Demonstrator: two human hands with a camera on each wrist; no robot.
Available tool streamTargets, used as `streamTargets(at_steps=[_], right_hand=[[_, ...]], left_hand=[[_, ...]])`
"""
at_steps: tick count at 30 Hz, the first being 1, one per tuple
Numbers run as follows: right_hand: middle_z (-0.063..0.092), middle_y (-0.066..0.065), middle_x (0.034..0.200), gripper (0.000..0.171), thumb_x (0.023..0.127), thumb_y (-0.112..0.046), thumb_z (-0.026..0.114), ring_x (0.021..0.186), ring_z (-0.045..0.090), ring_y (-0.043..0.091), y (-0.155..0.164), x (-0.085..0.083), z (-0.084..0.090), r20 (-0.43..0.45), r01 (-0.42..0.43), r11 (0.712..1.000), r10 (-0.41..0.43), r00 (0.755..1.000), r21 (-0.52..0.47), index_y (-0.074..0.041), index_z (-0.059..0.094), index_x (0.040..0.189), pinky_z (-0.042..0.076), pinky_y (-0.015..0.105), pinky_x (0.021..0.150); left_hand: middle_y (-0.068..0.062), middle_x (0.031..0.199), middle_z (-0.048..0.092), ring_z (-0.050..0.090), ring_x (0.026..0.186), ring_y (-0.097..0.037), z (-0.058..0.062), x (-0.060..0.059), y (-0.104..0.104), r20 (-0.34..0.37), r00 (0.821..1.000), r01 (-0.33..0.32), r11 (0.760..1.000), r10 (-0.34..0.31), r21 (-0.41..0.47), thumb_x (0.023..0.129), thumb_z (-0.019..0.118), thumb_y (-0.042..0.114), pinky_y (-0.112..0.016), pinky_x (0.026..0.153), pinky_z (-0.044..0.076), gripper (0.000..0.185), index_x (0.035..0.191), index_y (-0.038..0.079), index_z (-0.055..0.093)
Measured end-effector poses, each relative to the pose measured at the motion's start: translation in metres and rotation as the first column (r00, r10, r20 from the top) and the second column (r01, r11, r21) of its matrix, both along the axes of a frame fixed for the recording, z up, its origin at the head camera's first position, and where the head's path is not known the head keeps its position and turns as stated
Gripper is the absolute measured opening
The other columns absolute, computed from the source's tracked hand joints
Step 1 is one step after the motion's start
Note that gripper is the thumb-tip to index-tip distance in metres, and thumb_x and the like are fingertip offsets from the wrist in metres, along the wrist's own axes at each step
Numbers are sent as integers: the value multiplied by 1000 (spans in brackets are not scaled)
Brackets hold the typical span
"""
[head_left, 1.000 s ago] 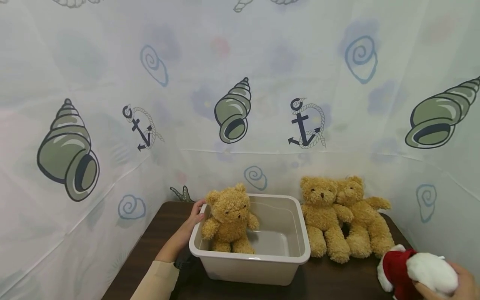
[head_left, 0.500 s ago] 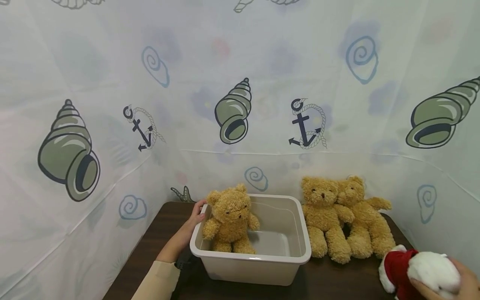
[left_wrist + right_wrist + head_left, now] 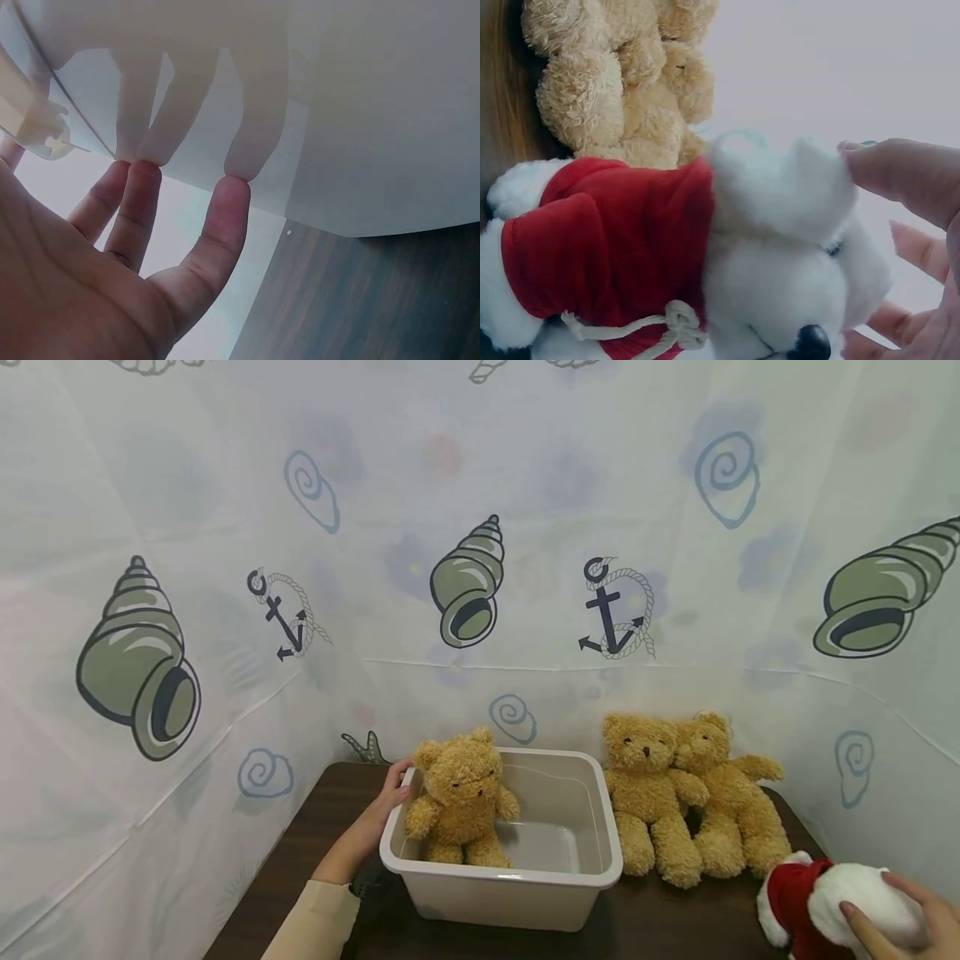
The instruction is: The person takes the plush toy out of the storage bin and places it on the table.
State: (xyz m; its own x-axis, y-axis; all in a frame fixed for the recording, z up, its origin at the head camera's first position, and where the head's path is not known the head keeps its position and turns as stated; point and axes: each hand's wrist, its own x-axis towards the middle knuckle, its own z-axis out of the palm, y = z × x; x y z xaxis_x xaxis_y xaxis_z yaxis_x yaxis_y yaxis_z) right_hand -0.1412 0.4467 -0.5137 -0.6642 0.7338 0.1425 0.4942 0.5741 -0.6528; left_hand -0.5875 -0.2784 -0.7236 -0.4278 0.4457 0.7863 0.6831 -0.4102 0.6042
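A white plush bear in a red sweater [image 3: 825, 906] [image 3: 780, 247] lies at the table's front right corner. My right hand [image 3: 911, 922] [image 3: 900, 217] rests on its head with fingers extended and spread, the thumb touching the top of the head. A beige plastic bin [image 3: 502, 872] stands mid-table with a tan teddy bear [image 3: 459, 802] sitting in its left end. My left hand [image 3: 390, 789] [image 3: 150, 225] lies against the bin's left wall [image 3: 337, 112], straight fingertips touching it and the thumb up by the rim.
Two more tan teddy bears [image 3: 648, 793] [image 3: 723, 793] [image 3: 622, 82] sit side by side right of the bin, against the back curtain. The dark wooden table [image 3: 315, 827] [image 3: 375, 300] is enclosed by a shell-and-anchor printed curtain on three sides.
My right hand's fingers have straightened and loosened over the white bear's head; before, they were wrapped round it. The left hand and bin have not moved.
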Motion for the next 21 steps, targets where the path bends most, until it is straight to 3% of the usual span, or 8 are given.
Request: streamTargets(at_steps=[3, 6, 13, 17, 19, 20, 21], right_hand=[[34, 40, 164, 82, 98, -29, 75, 143, 37, 63, -8, 4, 6, -16, 1, 1000, -1, 1000, 5, 2, 36, 164, 38, 82, 112], [36, 41, 162, 78, 99, -25, 74, 142, 38, 62, -14, 6, 11, -42, 10, 1000, -10, 999, -4, 3, 38, 163, 40, 82, 111], [41, 43, 155, 68, 101, -24, 70, 137, 43, 63, -13, 6, 14, -113, -5, 1000, 6, 994, 9, 7, 45, 157, 42, 81, 103], [38, 41, 159, 66, 105, -29, 62, 141, 40, 62, -18, 7, 22, -97, 2, 999, -6, 995, -45, 5, 43, 159, 39, 80, 109], [35, 38, 162, 66, 108, -32, 57, 144, 38, 61, -27, 9, 33, -71, 4, 997, -9, 997, -73, 3, 39, 161, 37, 79, 111], [37, 37, 163, 64, 108, -32, 57, 143, 39, 60, -33, 11, 39, -96, 6, 997, -13, 995, -73, 2, 40, 161, 37, 78, 110], [38, 36, 163, 62, 108, -30, 57, 144, 39, 60, -40, 13, 46, -134, 4, 998, -13, 991, -65, 3, 42, 159, 36, 77, 112]], left_hand=[[-1, 103, 79, 75, 79, -11, 4, 0, 3, -18, 999, 28, 999, -27, 19, 106, 59, 31, -26, 56, 55, 38, 137, 10, 58], [-1, 104, 79, 75, 79, -9, 13, 6, 8, -30, 997, 71, 997, -70, 31, 104, 59, 19, -23, 56, 54, 38, 140, 9, 56], [5, 96, 77, 73, 75, -6, 50, 40, 23, -4, 999, 44, 999, -44, 23, 103, 57, 13, -22, 55, 54, 29, 132, 11, 60], [10, 101, 79, 75, 81, -2, 67, 47, 32, 1, 990, 140, 989, -140, 39, 103, 60, 15, -20, 58, 57, 27, 130, 13, 64], [6, 97, 79, 74, 77, -3, 80, 56, 37, -22, 989, 148, 988, -148, 42, 106, 58, 20, -21, 55, 55, 24, 126, 8, 63], [4, 98, 80, 74, 77, -4, 84, 57, 39, -18, 982, 189, 980, -188, 59, 106, 59, 21, -21, 55, 56, 26, 126, 6, 63], [3, 97, 79, 74, 77, -5, 89, 61, 40, -33, 982, 185, 981, -184, 53, 106, 58, 21, -22, 55, 56, 26, 125, 4, 63]])
